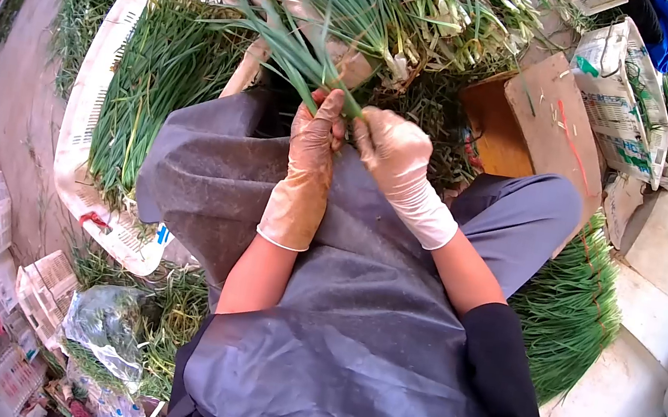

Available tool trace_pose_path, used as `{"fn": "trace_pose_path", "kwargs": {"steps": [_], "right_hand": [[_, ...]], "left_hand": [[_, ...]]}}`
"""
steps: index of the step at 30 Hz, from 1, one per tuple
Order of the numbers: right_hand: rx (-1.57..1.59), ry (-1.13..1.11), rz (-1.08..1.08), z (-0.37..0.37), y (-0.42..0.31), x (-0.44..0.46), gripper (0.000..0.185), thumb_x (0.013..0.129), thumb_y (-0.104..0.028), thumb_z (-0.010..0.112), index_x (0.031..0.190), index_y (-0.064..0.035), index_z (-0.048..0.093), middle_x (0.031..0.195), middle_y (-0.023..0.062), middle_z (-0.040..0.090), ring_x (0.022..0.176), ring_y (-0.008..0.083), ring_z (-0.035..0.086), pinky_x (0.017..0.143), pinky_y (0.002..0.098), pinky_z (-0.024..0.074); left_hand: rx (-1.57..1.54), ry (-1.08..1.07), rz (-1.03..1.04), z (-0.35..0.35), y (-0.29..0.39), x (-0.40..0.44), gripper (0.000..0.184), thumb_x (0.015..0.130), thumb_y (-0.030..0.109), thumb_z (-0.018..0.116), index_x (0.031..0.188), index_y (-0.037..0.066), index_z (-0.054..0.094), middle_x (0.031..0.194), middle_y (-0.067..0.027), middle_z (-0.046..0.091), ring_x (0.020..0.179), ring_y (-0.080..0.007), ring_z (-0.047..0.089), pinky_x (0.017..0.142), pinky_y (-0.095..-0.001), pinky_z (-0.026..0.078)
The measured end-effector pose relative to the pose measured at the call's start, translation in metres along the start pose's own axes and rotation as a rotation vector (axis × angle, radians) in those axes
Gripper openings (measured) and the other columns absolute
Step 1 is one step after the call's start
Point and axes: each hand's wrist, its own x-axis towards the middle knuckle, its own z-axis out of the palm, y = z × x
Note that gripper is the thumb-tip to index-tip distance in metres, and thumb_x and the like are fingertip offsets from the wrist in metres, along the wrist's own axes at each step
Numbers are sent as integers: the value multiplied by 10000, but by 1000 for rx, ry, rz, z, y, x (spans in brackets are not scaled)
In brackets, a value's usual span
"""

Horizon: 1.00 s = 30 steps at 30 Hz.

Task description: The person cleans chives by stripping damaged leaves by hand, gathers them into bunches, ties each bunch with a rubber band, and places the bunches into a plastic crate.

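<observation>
My gloved left hand [317, 133] is closed around a small bunch of green chives [296, 60], whose leaves point up and to the left. The gloved right hand [391, 144] pinches the lower end of that bunch, close beside the left fingers. Both gloves are thin and pale, stained brown, the left one more heavily. Just beyond my hands lies a large heap of chives [434, 3] with pale stem ends and some yellowed leaves. A dark apron [363, 299] covers my lap beneath the hands.
On the left stands a white plastic crate [72, 143] holding rows of chives [149, 86]. To the right are a tilted wooden box [549, 124], a printed white carton [614, 99] and a thick chive bundle [569, 313]. A clear plastic bag [105, 325] lies lower left.
</observation>
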Motion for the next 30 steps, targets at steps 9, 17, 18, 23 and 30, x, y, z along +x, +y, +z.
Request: {"fn": "trace_pose_path", "kwargs": {"steps": [9,17,18,23,30], "right_hand": [[956,-203,838,-4,12,-10,355,906,-359,527,832,-25,621,661,4,568,613,70,510,590,210,404],[793,-248,575,-5,8,-18,234,876,-214,561,742,-25,583,586,7,505,550,81,479,515,238,398],[733,-263,489,-2,7,-18,197,856,-175,569,728,-24,567,578,28,504,543,92,487,512,250,406],[401,-25,253,7,5,-23,130,819,-99,572,707,-38,552,564,78,526,489,144,541,463,286,411],[-356,-744,557,-2,68,-55,238,818,-269,573,816,-35,616,730,106,643,671,263,634,625,379,491]], "left_hand": [[-27,7,-105,-2,15,-4,244,862,185,609,1059,41,594,750,-16,614,500,-42,457,413,-190,314],[29,-61,-201,-3,3,-9,230,803,158,680,986,44,600,780,-4,611,528,-36,474,460,-171,354],[29,-60,-202,-3,2,-10,230,803,158,680,986,44,600,780,-4,611,528,-36,474,460,-171,354],[79,-27,-132,-1,-1,-14,168,773,137,704,902,55,633,754,8,615,600,-65,523,524,-196,408],[-134,129,234,7,41,-19,259,866,234,604,1035,45,547,843,-74,648,748,-166,630,677,-311,529]]}}
